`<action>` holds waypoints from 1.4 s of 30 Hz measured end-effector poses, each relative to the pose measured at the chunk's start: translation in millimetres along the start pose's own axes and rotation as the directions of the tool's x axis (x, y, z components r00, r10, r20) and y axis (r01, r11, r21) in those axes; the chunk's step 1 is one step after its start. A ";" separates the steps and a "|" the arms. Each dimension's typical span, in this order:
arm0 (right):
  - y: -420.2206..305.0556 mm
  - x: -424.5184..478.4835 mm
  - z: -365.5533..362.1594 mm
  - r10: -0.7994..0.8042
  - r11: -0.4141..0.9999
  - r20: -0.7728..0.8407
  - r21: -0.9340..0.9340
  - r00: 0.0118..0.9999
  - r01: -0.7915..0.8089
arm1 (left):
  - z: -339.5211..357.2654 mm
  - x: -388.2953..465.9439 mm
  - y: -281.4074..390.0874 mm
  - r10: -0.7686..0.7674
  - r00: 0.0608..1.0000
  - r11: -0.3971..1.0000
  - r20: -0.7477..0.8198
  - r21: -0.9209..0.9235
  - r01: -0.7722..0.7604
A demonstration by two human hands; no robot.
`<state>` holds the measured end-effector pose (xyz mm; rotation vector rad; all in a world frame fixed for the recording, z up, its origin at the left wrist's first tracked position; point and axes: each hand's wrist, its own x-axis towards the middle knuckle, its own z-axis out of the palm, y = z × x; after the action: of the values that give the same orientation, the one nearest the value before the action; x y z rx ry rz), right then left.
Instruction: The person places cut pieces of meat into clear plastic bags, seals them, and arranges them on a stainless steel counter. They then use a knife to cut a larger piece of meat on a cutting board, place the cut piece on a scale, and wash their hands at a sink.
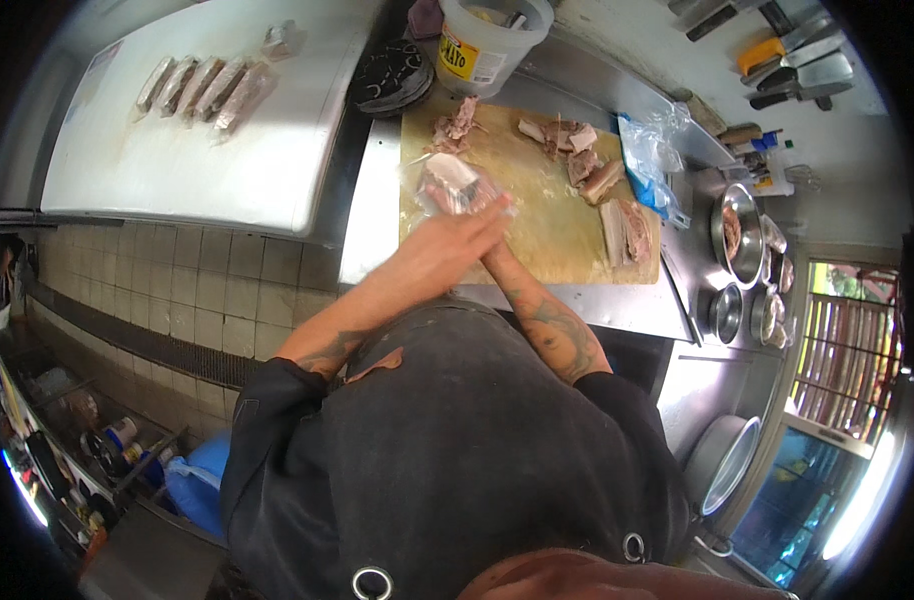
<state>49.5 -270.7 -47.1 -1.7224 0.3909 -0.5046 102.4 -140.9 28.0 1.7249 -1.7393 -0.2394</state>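
A piece of meat in clear plastic (451,176) is held over the left part of a worn yellowish cutting board (532,247). My left hand (457,244) lies across its near side, blurred by motion. Beneath and beyond it, my right hand (481,196) is mostly hidden; the forearms meet at the wrists, and which hand bears the meat is hard to tell. Shredded meat (457,127) lies at the board's far left. Meat chunks (573,142) and a thick meat slab (626,232) rest along its right side. A blue and clear plastic bag (648,165) overlaps the right edge.
Several wrapped meat portions (201,86) lie on a white chest lid (292,150) at left. A mayonnaise bucket (490,52) and a black shoe-like item (397,75) stand behind the board. Steel bowls (738,236) sit at right. Knives (794,67) hang on the wall.
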 end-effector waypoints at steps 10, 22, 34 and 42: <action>-33.1 1.2 -46.2 0.333 0.500 0.275 0.760 0.902 -0.416 | -41.2 -6.2 36.2 0.113 0.965 0.993 -0.238 -0.006 -0.117; -40.6 -22.1 -65.8 0.315 0.697 0.232 0.601 0.920 -0.391 | 6.3 22.5 -51.5 -0.452 0.818 -0.310 0.355 -0.923 0.229; -57.8 -30.8 -56.0 -0.002 0.992 0.080 0.125 0.997 -0.008 | 31.1 26.6 -67.2 -0.422 0.825 -0.233 0.376 -0.924 0.303; -74.0 -19.6 -55.8 0.307 0.658 -0.011 0.725 0.952 -0.204 | -37.2 2.4 24.5 -0.037 0.828 0.971 -0.560 -0.215 -0.102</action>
<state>2.3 -291.7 32.4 -0.8436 0.4484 -0.4787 103.6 -128.6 70.9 1.4017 -1.2437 0.0777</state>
